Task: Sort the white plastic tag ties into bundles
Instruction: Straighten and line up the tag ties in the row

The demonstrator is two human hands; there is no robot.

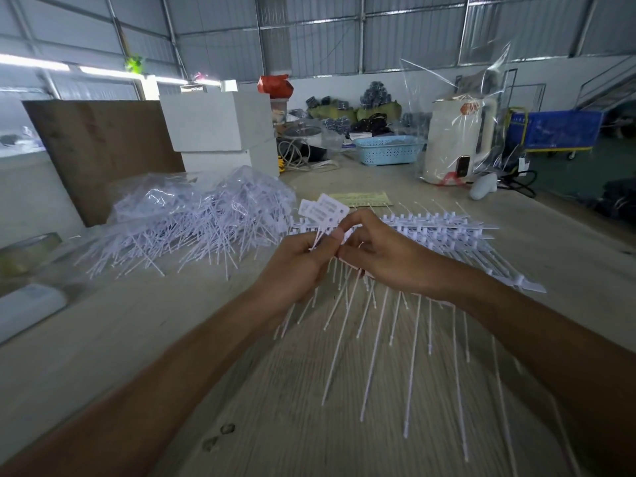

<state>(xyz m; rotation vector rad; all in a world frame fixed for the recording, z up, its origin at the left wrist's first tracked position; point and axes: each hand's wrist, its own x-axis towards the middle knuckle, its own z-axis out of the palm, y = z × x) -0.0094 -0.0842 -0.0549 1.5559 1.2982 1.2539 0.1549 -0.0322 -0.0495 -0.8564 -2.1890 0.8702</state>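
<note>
Forearms enter from the lower corners of the frame and meet at centre over the table (103,339).

Left of centre: loose heap of white tag ties (192,222), tangled, stems pointing every way, partly under clear plastic. Well apart from both hands.

Centre: left hand (296,266), fingers curled round a small bundle of ties (323,210). Label heads stand up and away above the thumb; stems run down through the fist toward the lower frame. Long axis near upright, leaning a little right.

Just right of it: right hand (385,256), thumb and forefinger pinched at the bundle's stems, touching the left thumb. Whether it grips a single tie or only steadies the bundle is hard to tell; fingers overlap.

Right of centre: connected row of ties (447,225) lying flat, heads in a line across the table, stems (378,346) fanning toward the camera under the right wrist.

Judgement: the row lies directly under and beyond the right hand, so that hand is nearer for the next tie; stems already run roughly parallel to the held bundle.
</note>
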